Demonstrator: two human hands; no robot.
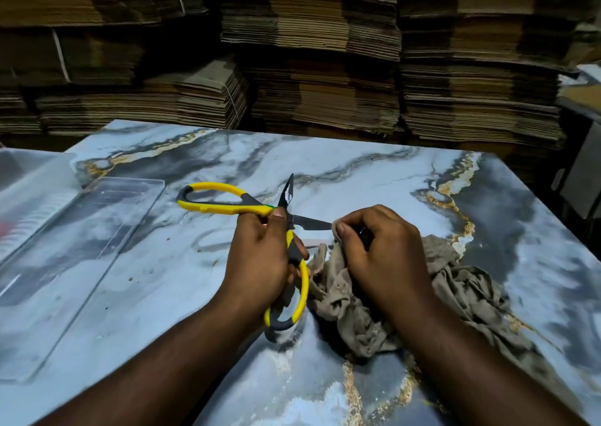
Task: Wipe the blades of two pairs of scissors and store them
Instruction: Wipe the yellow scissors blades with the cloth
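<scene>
Where flat cardboard stacks (pixel 325 51) back a marbled table (pixel 422 172): left hand (pixel 260 256) grip round scissors (pixel 247 207), right hand (pixel 383 250) pinching cloth (pixel 455 289).

Packaging storeroom or carton warehouse. Flattened corrugated cardboard stacks (pixel 325 51), some bundled w/ white strapping, fill the whole background, piled well above a marble-print worktable (pixel 357 172). Clear plastic tray (pixel 81 246) lies at table's left. Dim light, no home furnishings' look.

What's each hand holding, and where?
Left hand grips the open scissors near the pivot; right hand pinches the cloth around one blade.
</scene>
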